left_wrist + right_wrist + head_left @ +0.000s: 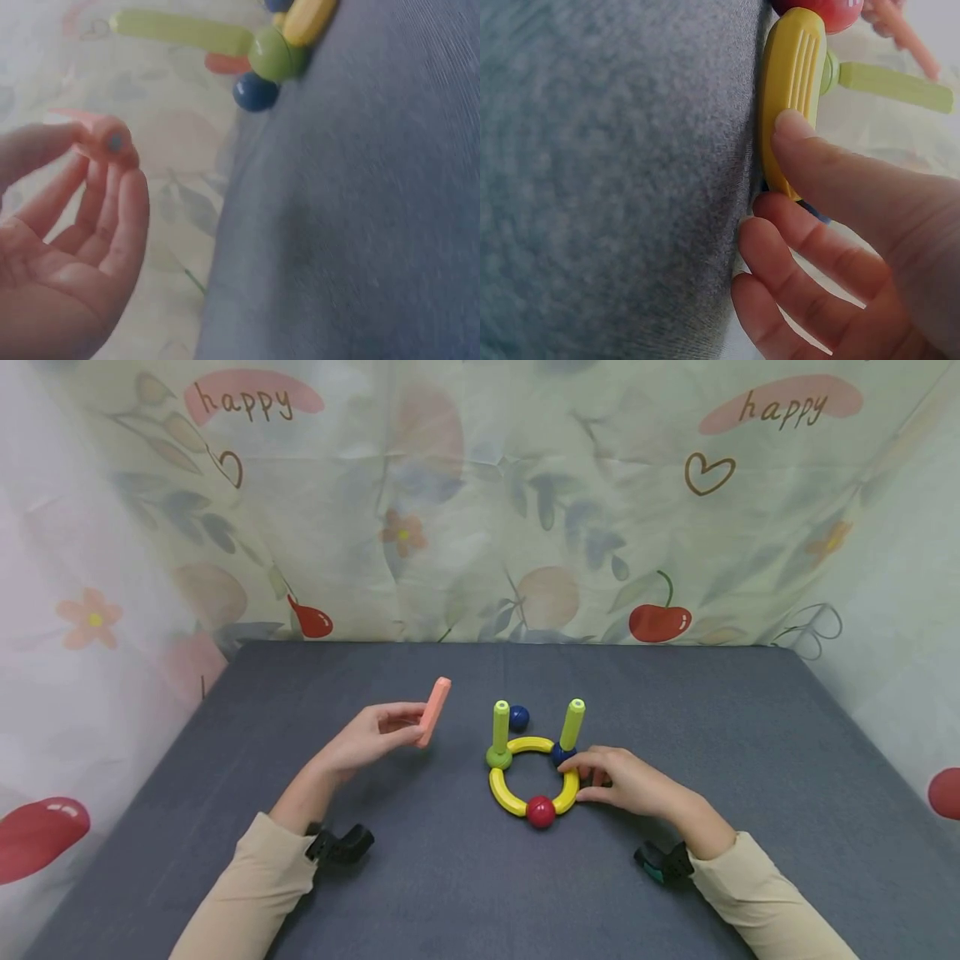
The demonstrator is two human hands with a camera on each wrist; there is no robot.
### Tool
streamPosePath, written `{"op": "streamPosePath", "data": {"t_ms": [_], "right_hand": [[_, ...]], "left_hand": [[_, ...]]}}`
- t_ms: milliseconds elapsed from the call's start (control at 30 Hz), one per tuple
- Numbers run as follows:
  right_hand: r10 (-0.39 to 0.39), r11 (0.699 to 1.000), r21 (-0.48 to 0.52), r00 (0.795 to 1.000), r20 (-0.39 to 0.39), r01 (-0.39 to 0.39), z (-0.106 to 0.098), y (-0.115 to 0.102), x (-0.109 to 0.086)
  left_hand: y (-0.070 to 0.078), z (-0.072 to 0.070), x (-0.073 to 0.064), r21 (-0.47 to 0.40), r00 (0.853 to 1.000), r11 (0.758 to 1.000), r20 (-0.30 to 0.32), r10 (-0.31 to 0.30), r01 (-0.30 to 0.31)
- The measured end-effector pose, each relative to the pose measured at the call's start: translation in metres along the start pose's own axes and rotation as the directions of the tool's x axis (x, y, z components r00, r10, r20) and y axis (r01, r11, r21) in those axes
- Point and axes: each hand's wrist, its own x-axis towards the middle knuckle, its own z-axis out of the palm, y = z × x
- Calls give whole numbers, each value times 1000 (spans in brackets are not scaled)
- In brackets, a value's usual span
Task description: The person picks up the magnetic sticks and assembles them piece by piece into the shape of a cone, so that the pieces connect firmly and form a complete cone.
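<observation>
My left hand [372, 737] pinches a coral-pink magnetic stick [433, 712] between thumb and fingers, above the table. In the left wrist view the stick's near end [115, 141] shows a grey round spot. Right of it lies a ring of curved yellow rods [507, 792] joined by a green ball [498, 757], a red ball [541, 812] and a blue ball [561, 755]. Light-green sticks rise from the green ball [501, 725] and the blue ball [573, 723]. My right hand [628, 779] holds the ring's right side, thumb on a yellow curved rod [791, 82], forefinger by the blue ball.
A loose dark-blue ball [519, 718] lies just behind the ring. Dark grey cloth [465, 877] covers the table. A printed curtain [480, 527] hangs along the back edge, with more fabric at both sides.
</observation>
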Motion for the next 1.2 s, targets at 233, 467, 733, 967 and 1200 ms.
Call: {"op": "streamPosePath", "data": {"t_ms": [233,467,733,967,1200], "right_hand": [[-11,1000,14,1000,1,11,0,0,1],[-20,999,40,999,34,19,1,-3,3],[-31,997,78,999,43,28,4,-7,4],[-42,996,84,998,46,38,6,-12,4],[-37,995,96,998,54,32,8,-16,3]], "left_hand": [[19,9,-7,-39,994,995,55,95,-93],[29,25,-10,-90,965,982,188,183,-168],[28,40,-8,-135,932,962,247,266,-239],[26,62,-4,-33,945,966,202,257,-256],[24,80,-3,31,953,961,143,268,-274]]}}
